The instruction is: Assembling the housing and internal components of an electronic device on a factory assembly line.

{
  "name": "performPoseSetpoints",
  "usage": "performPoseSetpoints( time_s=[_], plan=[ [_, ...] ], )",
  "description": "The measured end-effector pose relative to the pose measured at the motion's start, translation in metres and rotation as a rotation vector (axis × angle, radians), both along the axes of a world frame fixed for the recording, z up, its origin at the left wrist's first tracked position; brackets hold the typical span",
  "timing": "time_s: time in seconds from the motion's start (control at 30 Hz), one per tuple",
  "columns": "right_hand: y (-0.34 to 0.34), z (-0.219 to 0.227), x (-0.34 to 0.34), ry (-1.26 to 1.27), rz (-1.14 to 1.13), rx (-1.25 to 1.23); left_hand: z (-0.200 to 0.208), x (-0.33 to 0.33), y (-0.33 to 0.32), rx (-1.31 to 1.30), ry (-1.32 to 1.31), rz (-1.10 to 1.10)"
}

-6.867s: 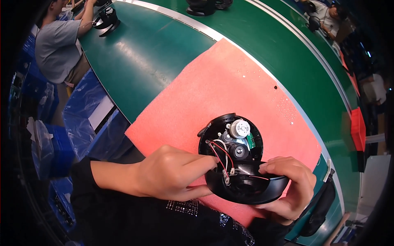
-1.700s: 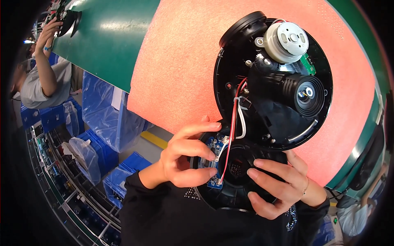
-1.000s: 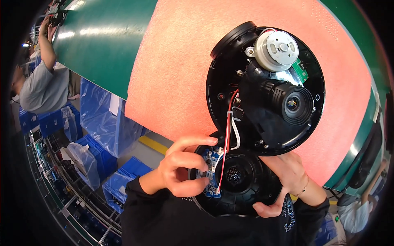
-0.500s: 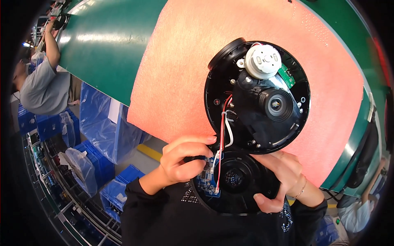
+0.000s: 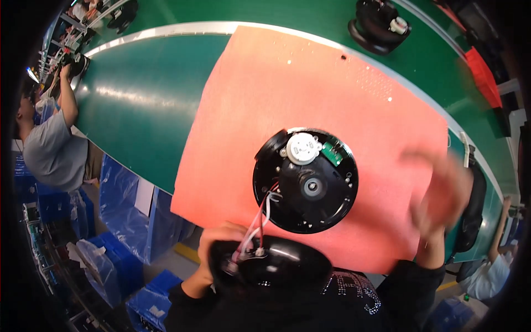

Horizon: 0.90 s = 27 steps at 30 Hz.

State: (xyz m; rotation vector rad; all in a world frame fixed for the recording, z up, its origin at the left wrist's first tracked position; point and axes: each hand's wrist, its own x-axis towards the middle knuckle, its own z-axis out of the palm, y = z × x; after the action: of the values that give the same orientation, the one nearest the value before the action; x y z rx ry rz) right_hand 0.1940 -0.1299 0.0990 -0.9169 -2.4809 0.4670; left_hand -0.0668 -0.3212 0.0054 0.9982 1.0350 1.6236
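A round black housing [image 5: 326, 213] rests on the pink foam mat, with a white motor [image 5: 303, 148], a small green circuit board [image 5: 333, 154] and a lens [image 5: 313, 187] showing inside. Red and white wires [image 5: 260, 221] run from it to a black round cover [image 5: 293, 268], tilted at the mat's near edge. My left hand [image 5: 225, 232] grips that cover by its left rim; part of the hand is hidden behind it. Off to the right, my right hand [image 5: 442, 191] is raised over the mat's right edge, away from the housing, its fingers smeared by motion.
The pink mat [image 5: 232, 110] covers part of a green table [image 5: 144, 105]. Another black unit [image 5: 379, 27] stands on the green surface beyond the pale rail. A co-worker [image 5: 55, 157] is at left, another [image 5: 489, 276] at right. Blue crates [image 5: 113, 265] stand lower left; a black object [image 5: 474, 207] lies right.
My right hand has let go of the cover and swung right. The cover has tilted, hiding its blue board. The view has shifted, with the housing appearing smaller and lower.
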Motion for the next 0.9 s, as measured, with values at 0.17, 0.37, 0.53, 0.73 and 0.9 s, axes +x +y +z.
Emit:
performPoseSetpoints(
  time_s=[0.17,0.37,0.53,0.73,0.9],
  plan=[
    [0.145,-0.035,-0.017,0.914,-0.476,-0.587,0.013,-0.014,0.006,-0.191,-0.58,0.076],
    [0.21,-0.076,-0.034,1.229,-0.392,-0.998,0.016,-0.063,0.042,0.155,-0.547,0.154],
    [0.223,-0.083,-0.047,1.421,-0.536,-0.878,0.008,-0.113,0.082,0.146,-1.254,-0.006],
    [0.211,-0.061,-0.021,1.395,-0.537,-0.855,-0.033,-0.132,0.104,-0.136,-0.977,0.099],
    [0.146,-0.009,0.014,1.005,-0.375,-0.859,-0.024,-0.126,0.09,-0.208,-0.709,0.189]
  ],
)
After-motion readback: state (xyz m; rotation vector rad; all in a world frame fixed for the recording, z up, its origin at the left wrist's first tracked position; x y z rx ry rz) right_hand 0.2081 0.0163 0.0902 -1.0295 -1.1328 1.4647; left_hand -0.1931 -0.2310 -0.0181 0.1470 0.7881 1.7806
